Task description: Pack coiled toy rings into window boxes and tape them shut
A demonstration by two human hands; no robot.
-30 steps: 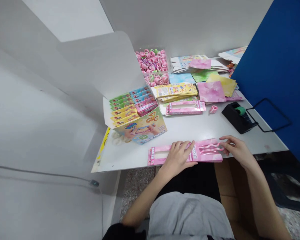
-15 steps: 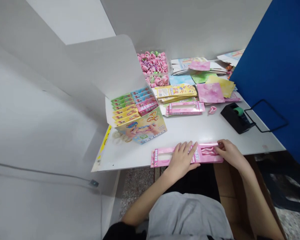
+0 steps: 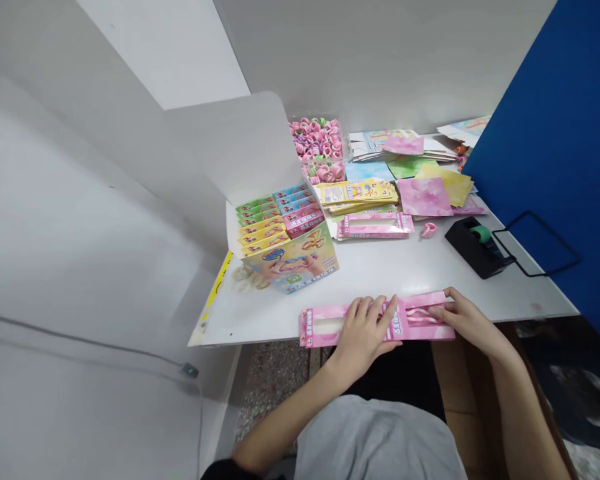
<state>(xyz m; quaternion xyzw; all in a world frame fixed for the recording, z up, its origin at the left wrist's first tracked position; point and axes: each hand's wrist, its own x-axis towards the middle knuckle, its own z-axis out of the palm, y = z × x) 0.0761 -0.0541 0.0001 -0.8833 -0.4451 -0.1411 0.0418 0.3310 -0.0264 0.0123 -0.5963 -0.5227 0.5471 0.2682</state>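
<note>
A long pink window box (image 3: pixel 398 325) lies along the table's front edge, its right end open. My left hand (image 3: pixel 365 333) rests across its middle, fingers over the top and thumb at the near side, gripping it. Pink and white twisted strands (image 3: pixel 421 316) show inside the open right end. There my right hand (image 3: pixel 457 317) has its fingers partly in the opening, pinching the strands; the fingertips are partly hidden. Another pink window box (image 3: pixel 375 233) lies farther back, beside a small coiled pink piece (image 3: pixel 429 230).
A display box (image 3: pixel 310 260) with rows of coloured packs stands at left, its lid raised. Behind it is a clear bin (image 3: pixel 346 143) of pink coils. Yellow flat boxes (image 3: pixel 360 192) and coloured cards (image 3: pixel 425 197) lie at the back. A black tape dispenser (image 3: pixel 480 250) sits at right, near a blue panel (image 3: pixel 545 153).
The view has shifted slightly, so the table sits lower in the picture. My right fingers have moved farther into the box's open end, over the strands. My left hand keeps its hold.
</note>
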